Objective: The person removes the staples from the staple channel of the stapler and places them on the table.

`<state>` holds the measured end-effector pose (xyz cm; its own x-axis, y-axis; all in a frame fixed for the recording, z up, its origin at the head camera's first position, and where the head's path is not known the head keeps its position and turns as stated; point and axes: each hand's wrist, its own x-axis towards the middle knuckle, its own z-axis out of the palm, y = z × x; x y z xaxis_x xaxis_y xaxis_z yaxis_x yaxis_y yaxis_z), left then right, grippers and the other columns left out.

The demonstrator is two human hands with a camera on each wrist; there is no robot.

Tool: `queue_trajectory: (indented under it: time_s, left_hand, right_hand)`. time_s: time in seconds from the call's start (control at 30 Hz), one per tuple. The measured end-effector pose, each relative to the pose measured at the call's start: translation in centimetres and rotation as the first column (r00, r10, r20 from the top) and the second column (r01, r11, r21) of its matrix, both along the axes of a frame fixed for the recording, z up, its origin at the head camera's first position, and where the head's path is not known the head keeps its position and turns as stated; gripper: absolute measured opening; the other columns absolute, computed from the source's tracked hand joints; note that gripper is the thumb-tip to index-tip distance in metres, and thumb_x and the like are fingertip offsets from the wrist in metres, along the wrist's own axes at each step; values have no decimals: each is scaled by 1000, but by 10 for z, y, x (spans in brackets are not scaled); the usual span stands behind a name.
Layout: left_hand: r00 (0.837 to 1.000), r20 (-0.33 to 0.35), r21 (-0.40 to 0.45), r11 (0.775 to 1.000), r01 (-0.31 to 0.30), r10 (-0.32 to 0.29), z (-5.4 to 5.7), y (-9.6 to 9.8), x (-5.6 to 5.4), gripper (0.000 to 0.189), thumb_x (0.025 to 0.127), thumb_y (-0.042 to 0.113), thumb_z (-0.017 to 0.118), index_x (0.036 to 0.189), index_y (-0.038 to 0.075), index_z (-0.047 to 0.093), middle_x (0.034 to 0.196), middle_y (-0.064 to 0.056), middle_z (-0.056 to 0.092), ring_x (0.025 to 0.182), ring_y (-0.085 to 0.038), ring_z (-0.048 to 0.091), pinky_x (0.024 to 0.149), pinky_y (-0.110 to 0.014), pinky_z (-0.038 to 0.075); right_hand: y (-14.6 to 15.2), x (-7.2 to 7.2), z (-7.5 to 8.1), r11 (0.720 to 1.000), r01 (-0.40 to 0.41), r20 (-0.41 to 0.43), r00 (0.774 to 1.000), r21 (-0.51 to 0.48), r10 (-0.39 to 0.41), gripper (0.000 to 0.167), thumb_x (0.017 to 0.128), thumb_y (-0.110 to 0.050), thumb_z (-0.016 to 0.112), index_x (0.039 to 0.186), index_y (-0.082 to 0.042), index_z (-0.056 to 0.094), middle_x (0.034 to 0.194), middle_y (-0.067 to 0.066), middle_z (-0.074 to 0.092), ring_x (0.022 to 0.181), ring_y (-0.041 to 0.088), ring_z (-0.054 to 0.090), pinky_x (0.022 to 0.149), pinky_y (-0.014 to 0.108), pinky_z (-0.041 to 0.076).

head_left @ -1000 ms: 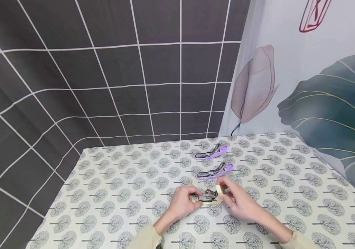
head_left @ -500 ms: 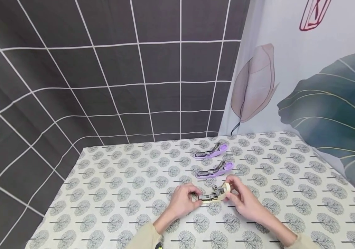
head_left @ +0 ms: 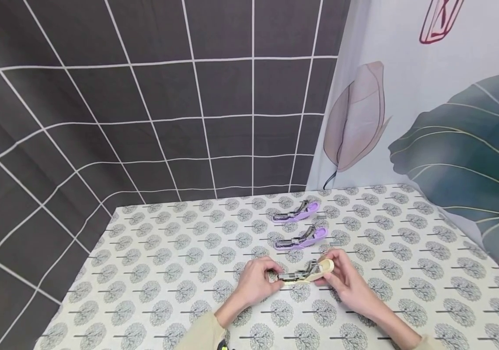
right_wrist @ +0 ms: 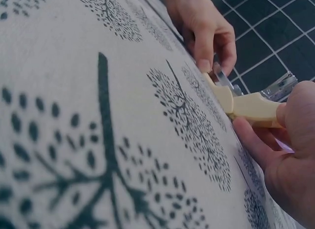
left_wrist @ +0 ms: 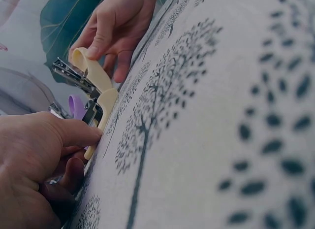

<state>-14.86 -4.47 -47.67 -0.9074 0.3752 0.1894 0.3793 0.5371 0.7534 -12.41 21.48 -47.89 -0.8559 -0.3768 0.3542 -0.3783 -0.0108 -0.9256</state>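
A cream stapler (head_left: 315,276), folded wide open, lies on the patterned tablecloth with its metal parts exposed. My left hand (head_left: 255,282) pinches its left end between thumb and fingers. At the other end, my right hand (head_left: 347,279) grips the raised cream handle, thumb on the near side, as the left wrist view shows. In the right wrist view the cream body (right_wrist: 256,107) spans between both hands. Beyond it lie two purple staplers, a nearer one (head_left: 320,234) and a farther one (head_left: 312,208), also folded open and untouched.
Small grey strips, a nearer one (head_left: 335,243) and a farther one (head_left: 321,217), lie right of the purple staplers. A dark grid-patterned curtain (head_left: 223,141) hangs behind the tablecloth (head_left: 153,277); a leaf-print curtain (head_left: 406,97) hangs at the right.
The right hand has swung the cream handle outward to the right and down, so the stapler is opened wider. The left hand stays in place on the left end.
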Motion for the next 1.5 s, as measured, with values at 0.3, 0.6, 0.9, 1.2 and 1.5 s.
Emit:
queue_trajectory:
  time_s: [0.3,0.6,0.9,1.2,1.5]
  left_hand:
    - [1000,-5,-5,1000,0,0,0,0,0,22,72,8,86,90,15,76,89,13,67,54,2,45,58,-18,39]
    - [1000,-21,-13,1000,11,-11,-4,1,-2,23,72,9,86,91,16,76,90,13,67,54,3,45,59,-18,40]
    - [1000,-15,-16,1000,11,-12,-2,1,-1,23,72,9,85,91,16,76,91,13,67,54,2,46,57,-18,40]
    - [999,-40,-25,1000,9,-10,-4,0,-2,23,72,10,86,91,16,75,88,14,65,54,3,46,54,-18,40]
    - [1000,-27,-38,999,5,-6,-2,-1,-2,23,73,11,86,92,16,75,89,14,66,56,2,46,57,-18,40]
  right_hand:
    - [10,-1,-2,1000,-10,83,997,8,9,28,92,21,44,116,12,33,120,33,45,102,20,66,82,42,55]
    - [12,4,6,988,75,53,995,138,-83,38,90,13,59,121,10,39,111,27,55,100,17,65,83,36,56]
    - [-11,18,49,793,574,-448,775,203,-446,45,74,16,71,115,7,55,103,10,61,75,10,55,58,20,47]
    - [-65,34,47,898,340,27,932,280,-362,29,85,10,67,111,5,55,84,5,67,63,12,60,55,24,51]
    - [-82,28,30,910,282,186,919,303,-347,22,90,7,63,110,10,55,75,7,64,49,16,58,41,28,48]
